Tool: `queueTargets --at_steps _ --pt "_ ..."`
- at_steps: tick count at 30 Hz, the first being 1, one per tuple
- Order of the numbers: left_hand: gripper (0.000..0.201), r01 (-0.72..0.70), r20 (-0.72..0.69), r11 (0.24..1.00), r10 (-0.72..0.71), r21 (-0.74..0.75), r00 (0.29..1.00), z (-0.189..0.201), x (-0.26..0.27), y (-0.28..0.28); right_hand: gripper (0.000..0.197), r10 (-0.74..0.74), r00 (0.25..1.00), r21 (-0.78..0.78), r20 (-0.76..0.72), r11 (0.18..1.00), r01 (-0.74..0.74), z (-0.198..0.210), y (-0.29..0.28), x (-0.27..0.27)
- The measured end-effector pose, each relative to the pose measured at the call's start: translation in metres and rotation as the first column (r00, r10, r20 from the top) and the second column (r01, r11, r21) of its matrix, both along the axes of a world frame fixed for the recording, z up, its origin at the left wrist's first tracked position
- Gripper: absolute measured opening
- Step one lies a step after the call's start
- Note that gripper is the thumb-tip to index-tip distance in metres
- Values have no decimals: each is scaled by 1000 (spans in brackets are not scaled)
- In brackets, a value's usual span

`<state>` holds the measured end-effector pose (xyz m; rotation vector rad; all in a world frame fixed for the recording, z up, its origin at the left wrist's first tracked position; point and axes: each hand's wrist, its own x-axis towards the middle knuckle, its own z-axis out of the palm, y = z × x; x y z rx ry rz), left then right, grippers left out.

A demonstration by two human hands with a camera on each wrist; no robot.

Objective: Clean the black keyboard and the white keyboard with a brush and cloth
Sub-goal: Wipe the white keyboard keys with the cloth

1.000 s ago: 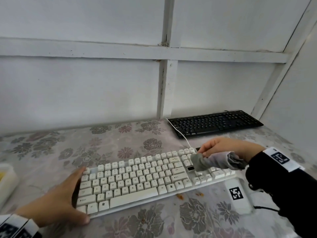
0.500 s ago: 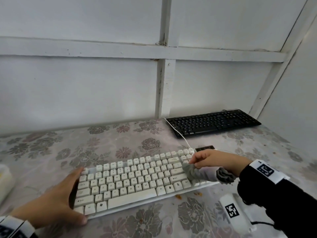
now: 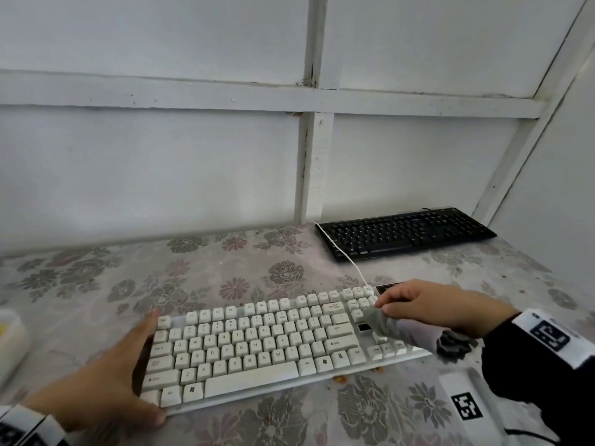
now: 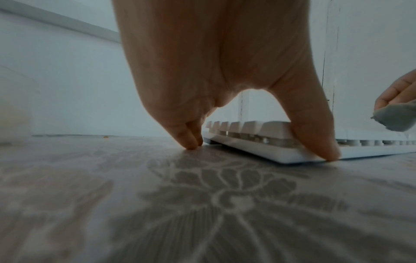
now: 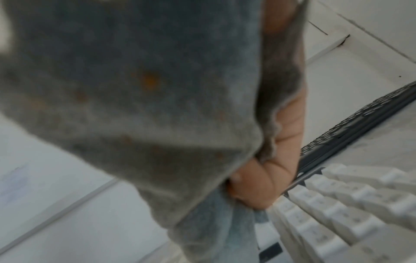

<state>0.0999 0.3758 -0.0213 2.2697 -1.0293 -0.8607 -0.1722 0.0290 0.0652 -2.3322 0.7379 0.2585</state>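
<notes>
The white keyboard (image 3: pixel 257 346) lies across the flowered table in front of me. My left hand (image 3: pixel 128 375) braces its left end, with straight fingers along the side and the thumb (image 4: pixel 315 142) on the front corner of the white keyboard (image 4: pixel 270 142). My right hand (image 3: pixel 428 307) pinches a grey cloth (image 3: pixel 396 329) against the keys at the keyboard's right part. In the right wrist view the grey cloth (image 5: pixel 135 89) fills most of the picture, gripped by curled fingers (image 5: pixel 258 181). The black keyboard (image 3: pixel 405 233) sits at the back right by the wall.
A white cable (image 3: pixel 347 255) runs from the white keyboard past the black one. A white device with a black square marker (image 3: pixel 467 410) lies at the front right. A pale container (image 3: pixel 9 342) stands at the left edge. Orange crumbs (image 3: pixel 341 378) lie before the keyboard.
My right hand with the cloth slid left over the keys, then back toward the keyboard's upper right. The left hand has stayed on the left end.
</notes>
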Motion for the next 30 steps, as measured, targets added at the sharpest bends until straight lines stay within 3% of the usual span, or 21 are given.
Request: queueTargets --at_steps 5,10,17,23,30 --pt "159 15 127 992 -31 127 991 17 -12 -15 19 104 993 -197 54 976 -92 -14 11 0" --pt "162 40 180 985 -70 169 981 22 -14 -17 23 250 967 -378 -36 893 -245 -29 16 -9" --pt "163 36 177 988 -62 148 982 26 -17 -20 22 159 985 -388 -70 905 -174 -14 -3 -31" --pt "151 26 186 991 -51 133 981 30 -20 -20 22 -2 986 -455 167 887 79 -7 -7 -26" --pt "165 22 169 987 -49 157 984 29 -19 -17 27 104 990 -443 93 895 -52 -34 1 -30"
